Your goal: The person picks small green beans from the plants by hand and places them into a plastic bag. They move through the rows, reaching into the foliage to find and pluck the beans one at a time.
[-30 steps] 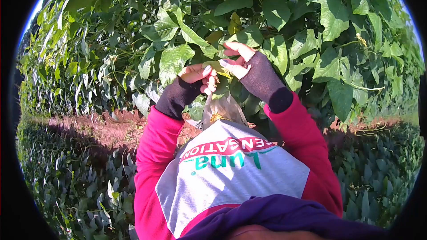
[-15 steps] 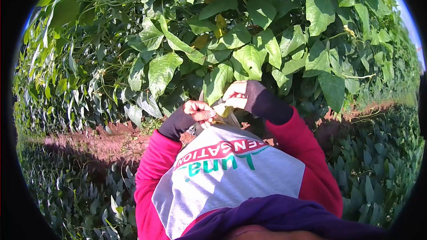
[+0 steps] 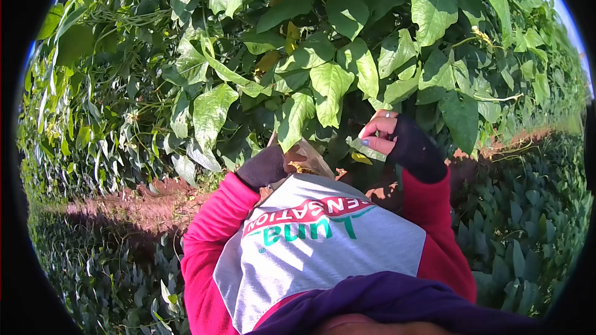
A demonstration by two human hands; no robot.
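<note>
At my waist hangs a pale, see-through bag (image 3: 315, 158) with yellow bits (image 3: 300, 168) inside its mouth. My left hand (image 3: 292, 159) reaches into this mouth, and its fingers are mostly hidden by the bag and a hanging leaf (image 3: 296, 118). Off to the right, my right hand (image 3: 380, 133) is held before the vines, a ring on one finger. Its fingers are half curled, with a gap to the thumb, and nothing shows between them. Just below it is a small yellow petal or leaf piece (image 3: 361, 158), apart from the fingertips. Dark cuffs cover both wrists.
A tall wall of leafy green vines (image 3: 335, 80) rises close in front of me. A pale flower cluster (image 3: 482, 36) sticks out at upper right. Reddish soil (image 3: 149, 201) shows at the plants' foot, with low leafy plants (image 3: 118, 273) on both sides.
Both hands were together at a pale yellow flower or petal above the bag. Since then my right hand has moved away to the right, and my left has gone down into the bag.
</note>
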